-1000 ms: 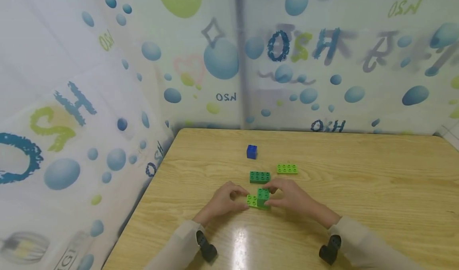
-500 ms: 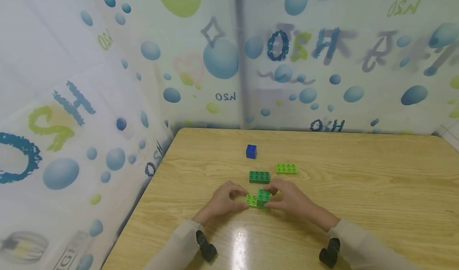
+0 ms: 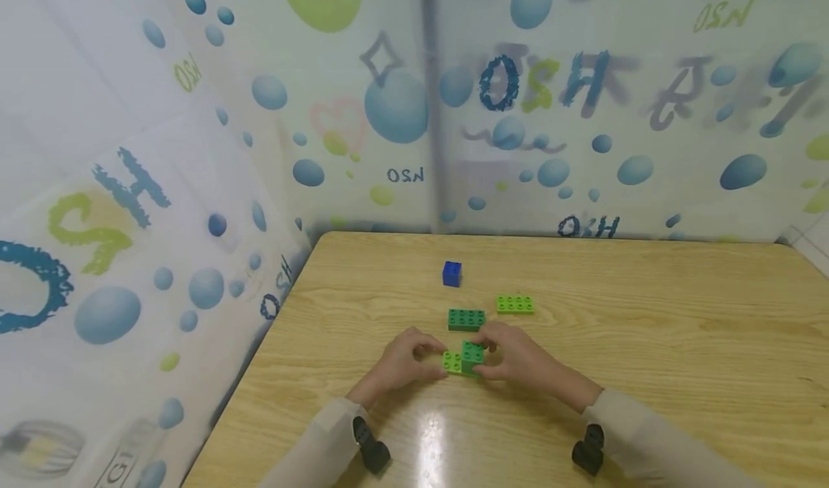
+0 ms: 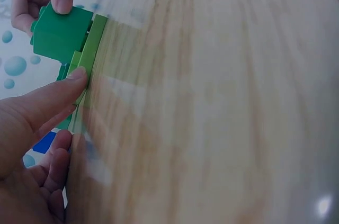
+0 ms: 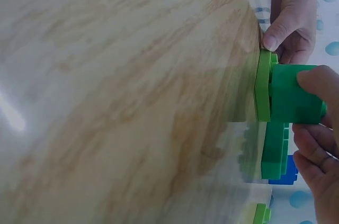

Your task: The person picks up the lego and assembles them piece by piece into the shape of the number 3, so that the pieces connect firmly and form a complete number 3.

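My left hand (image 3: 406, 362) pinches the left end of a flat lime-green building brick (image 3: 451, 363) lying on the table, with the thumb (image 4: 63, 89) along its near side. Over the right half of that brick stands a taller green two-by-two block (image 3: 473, 358). My right hand (image 3: 521, 358) grips this block between thumb and fingers. From the right wrist, the green block (image 5: 294, 94) sits against the studs of the lime brick (image 5: 262, 86), with a narrow gap showing between them. Whether it is fully seated, I cannot tell.
Just behind the hands lies a dark green brick (image 3: 466, 320). Another flat lime brick (image 3: 515, 305) is farther back to the right, and a blue block (image 3: 452, 274) stands beyond. The wooden table (image 3: 648, 294) meets a patterned curtain (image 3: 531, 200) at its back edge.
Both hands keep their grip in nearly the same place. The green block has shifted only very slightly over the lime brick, and the head view has turned a little.
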Tool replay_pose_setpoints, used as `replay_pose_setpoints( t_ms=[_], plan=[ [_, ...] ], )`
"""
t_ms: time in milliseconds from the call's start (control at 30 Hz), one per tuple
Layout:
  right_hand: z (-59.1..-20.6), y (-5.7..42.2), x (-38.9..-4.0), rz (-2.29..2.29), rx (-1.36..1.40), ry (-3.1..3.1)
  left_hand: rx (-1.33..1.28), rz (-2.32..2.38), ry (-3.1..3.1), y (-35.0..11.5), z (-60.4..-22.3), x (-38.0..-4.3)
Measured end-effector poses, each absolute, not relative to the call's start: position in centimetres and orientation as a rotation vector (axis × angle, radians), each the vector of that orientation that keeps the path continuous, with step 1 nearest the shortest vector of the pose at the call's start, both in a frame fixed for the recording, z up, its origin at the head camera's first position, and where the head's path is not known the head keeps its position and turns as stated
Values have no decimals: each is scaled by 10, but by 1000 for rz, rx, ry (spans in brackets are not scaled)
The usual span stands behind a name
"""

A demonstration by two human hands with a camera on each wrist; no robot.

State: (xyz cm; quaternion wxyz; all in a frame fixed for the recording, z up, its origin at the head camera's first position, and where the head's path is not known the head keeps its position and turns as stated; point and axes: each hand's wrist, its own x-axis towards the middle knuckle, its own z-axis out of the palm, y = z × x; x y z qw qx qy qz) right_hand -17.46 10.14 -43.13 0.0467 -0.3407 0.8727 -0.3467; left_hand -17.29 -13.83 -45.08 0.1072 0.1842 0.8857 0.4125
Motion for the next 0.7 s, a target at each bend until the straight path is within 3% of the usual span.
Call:
replay_pose_setpoints(
  t_ms=[700],
  plan=[
    [-420,120,-186,-1100,-970,2525,583,1228,2603,-139,-451,-173]
  ],
)
